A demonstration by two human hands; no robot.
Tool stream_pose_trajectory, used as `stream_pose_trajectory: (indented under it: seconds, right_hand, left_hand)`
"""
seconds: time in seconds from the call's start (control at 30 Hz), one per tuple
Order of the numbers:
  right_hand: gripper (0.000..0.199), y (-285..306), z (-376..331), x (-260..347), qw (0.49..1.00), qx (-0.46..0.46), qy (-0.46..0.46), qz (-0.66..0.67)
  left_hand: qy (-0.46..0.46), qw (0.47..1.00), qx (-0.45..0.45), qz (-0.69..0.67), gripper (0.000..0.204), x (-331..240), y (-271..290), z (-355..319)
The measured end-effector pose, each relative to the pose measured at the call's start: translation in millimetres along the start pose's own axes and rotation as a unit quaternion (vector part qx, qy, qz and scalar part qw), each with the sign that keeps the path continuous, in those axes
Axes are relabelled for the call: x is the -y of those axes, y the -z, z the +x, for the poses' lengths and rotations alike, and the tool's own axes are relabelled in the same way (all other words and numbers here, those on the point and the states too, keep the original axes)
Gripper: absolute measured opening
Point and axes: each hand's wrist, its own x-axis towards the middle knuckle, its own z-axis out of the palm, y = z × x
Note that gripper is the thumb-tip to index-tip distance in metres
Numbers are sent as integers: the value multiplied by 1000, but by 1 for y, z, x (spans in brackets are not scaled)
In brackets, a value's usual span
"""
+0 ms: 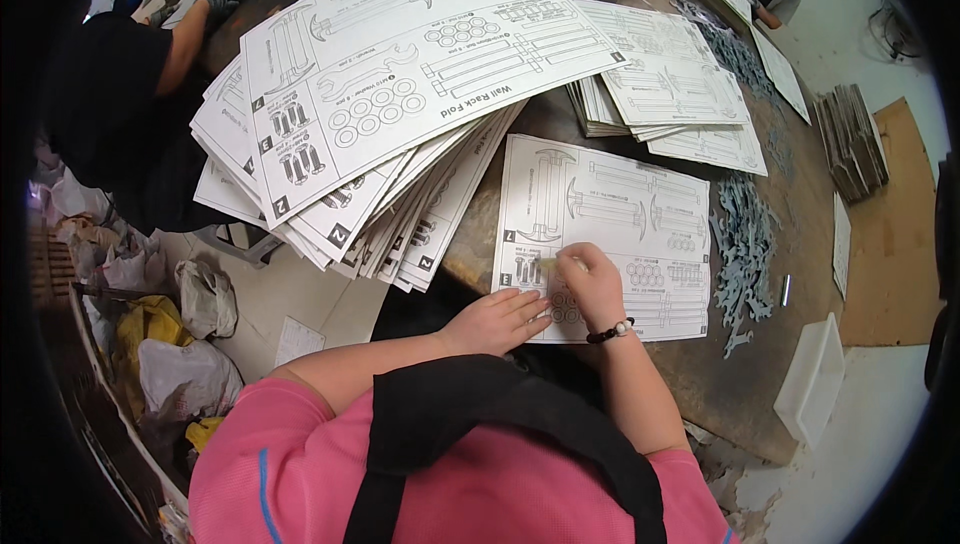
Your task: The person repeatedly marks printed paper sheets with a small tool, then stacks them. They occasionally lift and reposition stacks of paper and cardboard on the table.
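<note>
Printed card sheet [610,234] lies flat at table [740,384] near edge, in front of person. R hand [592,284] on sheet, fingers pinched on small pale piece [548,264]. L hand [495,322] flat, fingers together, pressing sheet's near-left corner. Fanned sheet stack [370,114] overhangs table's left edge; grey metal parts [745,244] just right of sheet.

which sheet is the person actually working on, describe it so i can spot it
On the dark round table, find the big fanned stack of printed sheets. Just right of its lower end lies a single printed sheet, flat and alone, with both hands, left and right, resting on its near edge.
</note>
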Motion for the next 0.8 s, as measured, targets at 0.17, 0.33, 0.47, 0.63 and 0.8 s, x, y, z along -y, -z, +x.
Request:
stream_pose_trajectory:
  seconds: [0.17, 0.33, 0.47, 0.63, 0.8]
  right_hand:
    - [17, -1, 7, -13, 996, 29, -79, 24]
    - [15, -31, -13, 40, 856, 80, 203, -469]
    - [16, -7, -9, 21, 980, 34, 103, -166]
    - [17, 2, -24, 9, 998, 52, -3, -38]
    - [19, 0, -15, 8, 991, 88, 4, -104]
  left_hand:
    - [-5, 1000, -6, 7, 39, 0, -1, 0]
    - [-16, 999, 40, 5, 39, 2, -6, 0]
    - [8, 1000, 4, 13, 39, -3, -1, -1]
    - [9, 1000, 7, 2, 41, -3, -3, -4]
    - [1, 1000, -12, -16, 33, -2, -9, -4]
